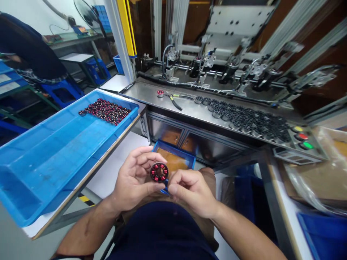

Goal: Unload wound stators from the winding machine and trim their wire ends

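My left hand (132, 180) holds a small round motor stator (159, 167) between thumb and fingers, its face turned up toward me. The stator has a dark ring with red wire windings and a hollow centre. Close beside its right edge is my right hand (193, 191), thumb and forefinger pinched together. Whatever those fingertips may grip is too small or hidden to make out. Beneath both hands, above my lap, is a blue drawer-like tray (192, 162) with a brown bottom.
At left, a large blue bin (54, 144) holds many wound stators (108, 111). On the metal machine ledge lie one red stator (160, 93), cutting pliers (176, 100) and rows of dark stator-like parts (244, 117). A button box (303, 139) sits right. Another person (29, 47) works far left.
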`<state>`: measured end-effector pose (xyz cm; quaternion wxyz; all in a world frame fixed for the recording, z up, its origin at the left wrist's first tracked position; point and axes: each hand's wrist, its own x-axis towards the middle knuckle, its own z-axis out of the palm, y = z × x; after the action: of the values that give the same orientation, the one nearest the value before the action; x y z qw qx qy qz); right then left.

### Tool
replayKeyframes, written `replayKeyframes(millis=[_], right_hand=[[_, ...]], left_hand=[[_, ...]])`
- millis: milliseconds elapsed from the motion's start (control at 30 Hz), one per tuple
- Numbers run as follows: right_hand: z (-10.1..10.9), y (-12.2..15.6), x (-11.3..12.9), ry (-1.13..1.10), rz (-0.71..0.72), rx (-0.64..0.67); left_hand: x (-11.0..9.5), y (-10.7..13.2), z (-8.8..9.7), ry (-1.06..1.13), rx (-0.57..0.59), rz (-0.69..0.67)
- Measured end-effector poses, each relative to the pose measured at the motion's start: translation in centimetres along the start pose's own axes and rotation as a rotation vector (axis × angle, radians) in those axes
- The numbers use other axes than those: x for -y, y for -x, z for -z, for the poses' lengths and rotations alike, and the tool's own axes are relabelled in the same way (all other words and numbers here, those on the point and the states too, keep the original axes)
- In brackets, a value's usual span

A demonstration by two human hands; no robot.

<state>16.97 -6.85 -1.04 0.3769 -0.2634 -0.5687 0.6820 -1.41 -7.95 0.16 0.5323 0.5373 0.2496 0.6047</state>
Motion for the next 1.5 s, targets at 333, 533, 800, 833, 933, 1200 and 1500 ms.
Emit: replayKeyframes(millis=[333, 533, 800, 833, 933, 1200, 1500], right_hand=[[0.4, -0.4, 1.9, 0.326, 0.392, -0.194], [-1.0, -0.8, 1.9, 0.310, 0.438, -0.213], [-0.8, 0.0, 1.0, 0.209, 0.363, -0.295], [-0.8, 0.1, 1.0, 0.219, 0.372, -0.301], [-1.0, 0.5, 0.9, 0.264, 0.403, -0.330], [-2.0, 0.4, 0.6, 0.304, 0.404, -0.380], [-2.1, 0.0, -0.3, 0.024, 0.183, -0.324]], left_hand=[[0.6, 0.8, 0.5, -0.348, 0.034, -0.296], [0.0, 1.4, 0.1, -0.336, 0.036, -0.188], [-0.5, 1.2, -0.6, -0.169, 0.002, 0.053], [-0.4, 1.2, -0.6, -0.197, -0.006, 0.048], [-0.3, 1.4, -0.5, -0.302, -0.021, 0.005], [-0.4, 1.4, 0.2, -0.528, 0.026, -0.221], [-0.7, 0.7, -0.1, -0.576, 0.028, -0.394]])
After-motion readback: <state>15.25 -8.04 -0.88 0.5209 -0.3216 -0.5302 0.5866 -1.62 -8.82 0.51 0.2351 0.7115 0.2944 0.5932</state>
